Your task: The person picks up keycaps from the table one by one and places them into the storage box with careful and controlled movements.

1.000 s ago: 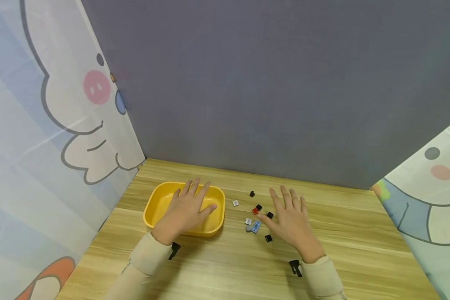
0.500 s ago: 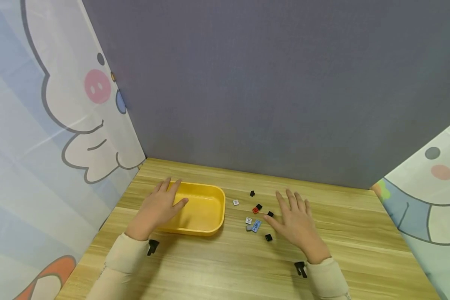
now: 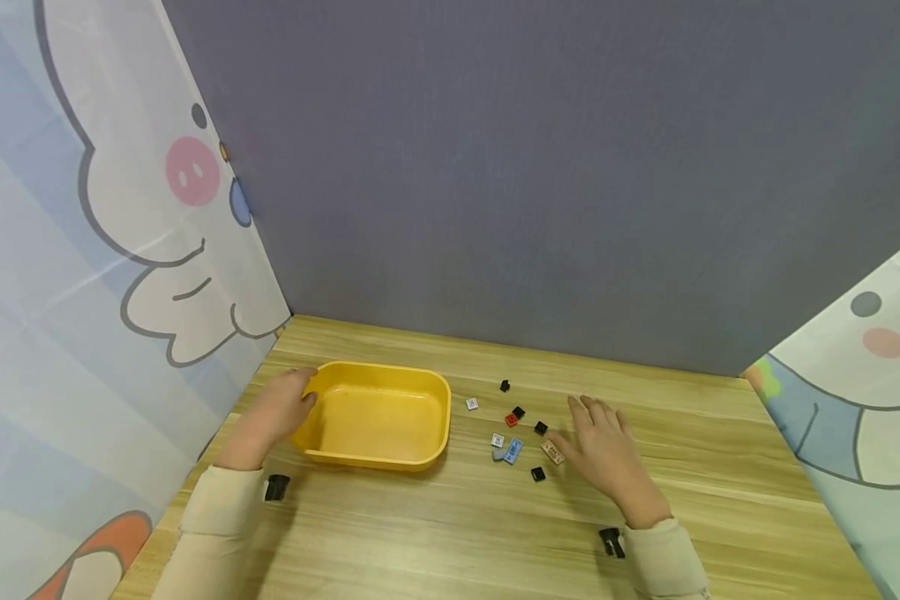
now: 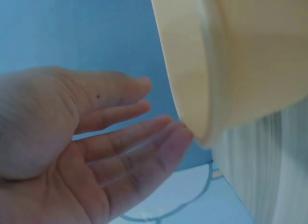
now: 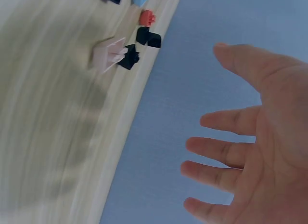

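My left hand is at the left end of a yellow plastic basin. In the left wrist view its fingers are loosely bent, with the fingertips at the basin's rim; whether they touch it I cannot tell. My right hand hovers over the table with fingers spread and nothing held. Nearest to it lies a beige keycap, seen hollow side out in the right wrist view. Around it are a blue keycap, a red keycap and black keycaps.
Two white keycaps and a small grey keycap lie between the basin and the right hand. Another black keycap sits farther back. A grey panel stands behind the wooden table, with printed curtains at both sides.
My left hand has moved left from above the basin to its left end. The right hand has shifted slightly right and toward me, uncovering the beige keycap.
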Demonstrator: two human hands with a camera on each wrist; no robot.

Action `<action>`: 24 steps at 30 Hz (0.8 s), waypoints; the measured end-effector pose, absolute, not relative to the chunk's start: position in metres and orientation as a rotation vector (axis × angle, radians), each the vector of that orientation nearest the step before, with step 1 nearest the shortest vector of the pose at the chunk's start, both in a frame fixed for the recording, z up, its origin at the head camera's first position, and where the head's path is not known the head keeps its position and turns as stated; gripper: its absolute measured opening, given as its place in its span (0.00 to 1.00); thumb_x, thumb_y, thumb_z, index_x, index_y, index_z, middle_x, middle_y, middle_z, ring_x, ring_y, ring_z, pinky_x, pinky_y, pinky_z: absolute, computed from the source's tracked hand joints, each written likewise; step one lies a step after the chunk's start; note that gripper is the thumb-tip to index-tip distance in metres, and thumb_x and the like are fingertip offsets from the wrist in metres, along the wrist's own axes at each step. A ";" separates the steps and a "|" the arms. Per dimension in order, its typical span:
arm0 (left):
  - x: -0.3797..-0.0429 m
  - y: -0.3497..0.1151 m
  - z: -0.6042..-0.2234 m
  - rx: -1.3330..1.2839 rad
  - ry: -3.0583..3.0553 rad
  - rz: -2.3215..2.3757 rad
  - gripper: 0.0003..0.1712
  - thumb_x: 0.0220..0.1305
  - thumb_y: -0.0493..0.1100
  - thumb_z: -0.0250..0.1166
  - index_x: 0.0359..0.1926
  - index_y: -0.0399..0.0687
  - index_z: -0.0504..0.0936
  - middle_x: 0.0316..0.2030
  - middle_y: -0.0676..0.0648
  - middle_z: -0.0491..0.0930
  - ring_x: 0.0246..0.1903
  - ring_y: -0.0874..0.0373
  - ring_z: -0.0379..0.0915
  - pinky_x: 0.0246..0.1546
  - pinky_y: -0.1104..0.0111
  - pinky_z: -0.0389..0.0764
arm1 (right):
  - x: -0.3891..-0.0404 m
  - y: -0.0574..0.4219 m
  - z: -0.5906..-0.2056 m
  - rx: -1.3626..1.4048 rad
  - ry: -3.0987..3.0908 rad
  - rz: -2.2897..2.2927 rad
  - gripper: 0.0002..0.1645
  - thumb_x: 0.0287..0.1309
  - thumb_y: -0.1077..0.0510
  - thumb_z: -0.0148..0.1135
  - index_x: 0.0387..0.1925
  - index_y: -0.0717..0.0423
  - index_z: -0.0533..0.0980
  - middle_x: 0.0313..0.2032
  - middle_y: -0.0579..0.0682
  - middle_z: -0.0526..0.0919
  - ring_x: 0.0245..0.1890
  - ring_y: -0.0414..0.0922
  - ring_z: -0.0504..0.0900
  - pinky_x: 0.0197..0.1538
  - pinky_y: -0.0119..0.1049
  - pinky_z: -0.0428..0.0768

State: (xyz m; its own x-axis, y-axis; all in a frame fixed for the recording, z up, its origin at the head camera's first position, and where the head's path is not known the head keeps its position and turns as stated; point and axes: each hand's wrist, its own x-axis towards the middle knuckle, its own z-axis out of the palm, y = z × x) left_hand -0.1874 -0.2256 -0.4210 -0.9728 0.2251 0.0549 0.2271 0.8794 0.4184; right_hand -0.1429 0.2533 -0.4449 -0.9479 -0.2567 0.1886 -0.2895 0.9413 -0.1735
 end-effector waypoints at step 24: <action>-0.200 -0.268 -0.442 -0.269 -2.945 -1.071 0.14 0.64 0.33 0.65 0.48 0.28 0.82 0.39 0.36 0.84 0.40 0.39 0.83 0.34 0.57 0.85 | -0.137 0.264 -0.470 0.348 -3.052 0.323 0.22 0.61 0.47 0.69 0.46 0.61 0.80 0.42 0.57 0.82 0.42 0.57 0.81 0.44 0.58 0.81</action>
